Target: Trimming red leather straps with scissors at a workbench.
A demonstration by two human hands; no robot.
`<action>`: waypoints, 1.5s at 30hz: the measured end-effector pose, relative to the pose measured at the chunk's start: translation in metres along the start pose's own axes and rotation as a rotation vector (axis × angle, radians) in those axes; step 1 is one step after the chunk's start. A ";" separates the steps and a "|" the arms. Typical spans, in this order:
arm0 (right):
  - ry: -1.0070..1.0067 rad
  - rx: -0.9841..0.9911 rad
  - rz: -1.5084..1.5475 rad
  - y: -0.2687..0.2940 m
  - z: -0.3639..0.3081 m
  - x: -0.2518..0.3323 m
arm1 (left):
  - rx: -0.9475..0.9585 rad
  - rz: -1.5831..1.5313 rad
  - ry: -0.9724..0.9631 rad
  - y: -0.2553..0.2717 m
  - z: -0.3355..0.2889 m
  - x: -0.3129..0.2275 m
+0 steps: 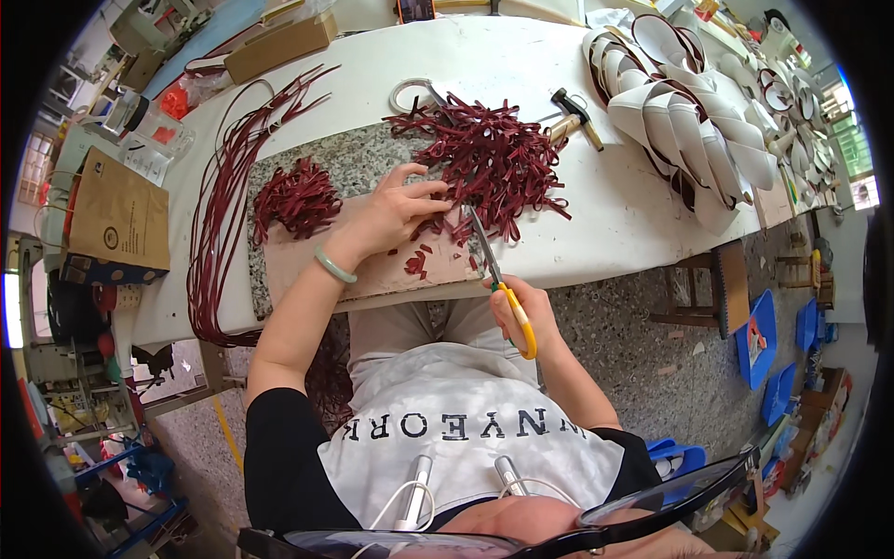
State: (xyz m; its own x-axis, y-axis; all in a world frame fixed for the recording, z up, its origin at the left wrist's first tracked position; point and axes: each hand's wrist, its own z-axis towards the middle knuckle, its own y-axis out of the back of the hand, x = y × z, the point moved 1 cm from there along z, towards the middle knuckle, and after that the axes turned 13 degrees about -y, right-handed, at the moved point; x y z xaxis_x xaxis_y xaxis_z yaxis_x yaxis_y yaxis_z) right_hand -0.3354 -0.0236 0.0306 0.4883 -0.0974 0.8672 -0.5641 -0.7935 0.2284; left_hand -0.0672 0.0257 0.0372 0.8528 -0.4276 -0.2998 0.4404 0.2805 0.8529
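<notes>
My right hand [531, 307] grips a pair of scissors [486, 247] with yellow handles. Their blades point up toward the near edge of a large pile of dark red strips [494, 158]. At that same edge, my left hand [400, 210] has its fingers bent and pinched together on a dark red strip, mostly hidden beneath them. Small red offcuts [417, 263] are scattered on a cardboard sheet [363, 270] under my left wrist. To the left of that hand, a smaller bunch of red strips [298, 197] rests on a speckled stone slab [349, 154].
Long dark red cords [216, 214] hang over the table's left side. A hammer [579, 116] and a tape roll [414, 88] lie beyond the big pile. Stacked curved white pieces [684, 130] crowd the right end. A brown paper bag [121, 210] stands far left.
</notes>
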 end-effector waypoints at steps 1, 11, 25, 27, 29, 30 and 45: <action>-0.052 -0.001 0.012 0.002 -0.002 0.000 | 0.001 -0.004 -0.001 -0.001 -0.001 -0.001; -0.032 0.049 0.001 0.000 -0.004 0.001 | -0.304 -0.077 0.324 0.001 -0.026 -0.046; -0.147 0.366 -0.206 -0.003 0.015 0.026 | -0.730 -1.483 1.084 0.003 -0.033 -0.053; -0.157 0.379 -0.213 -0.004 0.011 0.024 | -0.738 -1.469 1.085 -0.002 -0.037 -0.065; -0.168 0.394 -0.221 -0.006 0.005 0.024 | -0.772 -1.351 1.089 -0.003 -0.039 -0.075; -0.145 0.379 -0.195 -0.006 0.003 0.028 | -0.778 -1.349 1.094 -0.002 -0.040 -0.077; -0.037 0.157 -0.417 0.018 0.004 0.024 | -0.941 -1.346 1.004 0.003 -0.054 -0.082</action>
State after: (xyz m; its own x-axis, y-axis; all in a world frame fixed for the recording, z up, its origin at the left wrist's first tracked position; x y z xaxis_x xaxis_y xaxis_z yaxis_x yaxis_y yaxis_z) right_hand -0.3314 -0.0426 0.0538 0.6773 0.2308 0.6985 -0.2079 -0.8507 0.4827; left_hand -0.1211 0.1079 0.0418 -0.4530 -0.2451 -0.8572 0.5416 0.6881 -0.4830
